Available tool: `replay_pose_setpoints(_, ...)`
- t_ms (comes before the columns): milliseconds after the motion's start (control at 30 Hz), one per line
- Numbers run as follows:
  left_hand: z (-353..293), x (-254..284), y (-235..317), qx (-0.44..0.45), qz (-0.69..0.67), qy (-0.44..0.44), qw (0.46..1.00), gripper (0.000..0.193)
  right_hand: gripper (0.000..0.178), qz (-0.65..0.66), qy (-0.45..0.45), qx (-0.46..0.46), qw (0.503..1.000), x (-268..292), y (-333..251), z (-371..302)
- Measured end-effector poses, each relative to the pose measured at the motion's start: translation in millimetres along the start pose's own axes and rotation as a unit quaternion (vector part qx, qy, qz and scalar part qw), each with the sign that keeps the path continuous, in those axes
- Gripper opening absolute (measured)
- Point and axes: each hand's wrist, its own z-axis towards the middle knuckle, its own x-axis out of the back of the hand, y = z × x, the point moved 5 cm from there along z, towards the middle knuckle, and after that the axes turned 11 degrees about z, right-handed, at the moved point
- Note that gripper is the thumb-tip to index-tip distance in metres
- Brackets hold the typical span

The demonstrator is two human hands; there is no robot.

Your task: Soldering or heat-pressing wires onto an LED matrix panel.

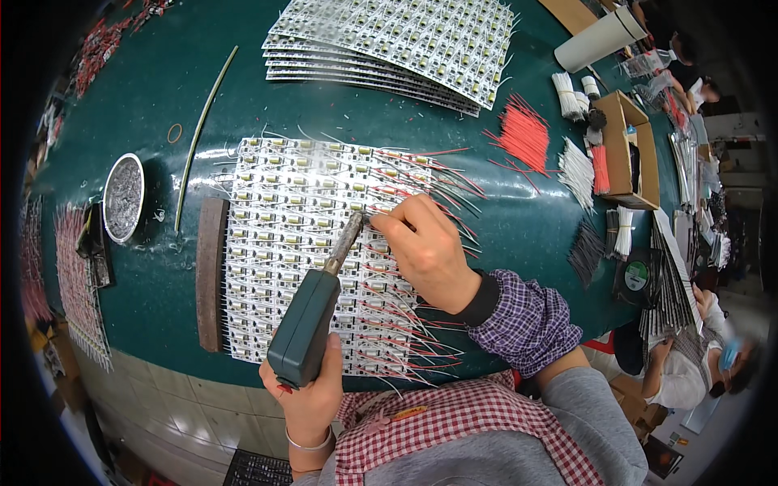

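My left hand (312, 397) is wrapped round the dark green handle of a soldering gun (304, 328). The gun's metal tip points up and away, down onto a panel of white circuit boards (279, 243) lying flat on the table. Beside the tip, my right hand (425, 247) has thumb and forefinger pinched together over the panel; what they hold is too small to make out. Rows of small components cover the panel. Red, white and dark wires (454, 194) stick out along its right side, and part of it is hidden under my hands and the gun.
A brown bar (212, 275) lies along the panel's left edge. Left of it are a round dish (124, 198) and a thin stick (207, 121). Stacked panels (389, 49) lie at the back. Red wires (523, 134), white wires (575, 174) and a cardboard box (648, 162) are on the right.
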Motion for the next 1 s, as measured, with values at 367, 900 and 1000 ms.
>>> replay_pose_setpoints(367, 15.3, 5.6, 28.6, -0.014, 0.006, -0.002, 1.000, 0.025, 0.024, -0.003, -0.013, -0.003, 1.000, -0.5, 2.5, -1.1)
replay_pose_setpoints(900, 6.7, 5.2, 19.7, 0.022, -0.001, 0.054, 0.998, 0.028, 0.024, -0.002, -0.003, -0.002, 1.000, 0.5, 1.9, 0.8)
replay_pose_setpoints(1000, 8.6, 1.1, 22.2, -0.026, -0.007, 0.069, 0.997, 0.029, 0.024, 0.002, -0.002, -0.004, 1.000, 0.5, 1.9, 1.3)
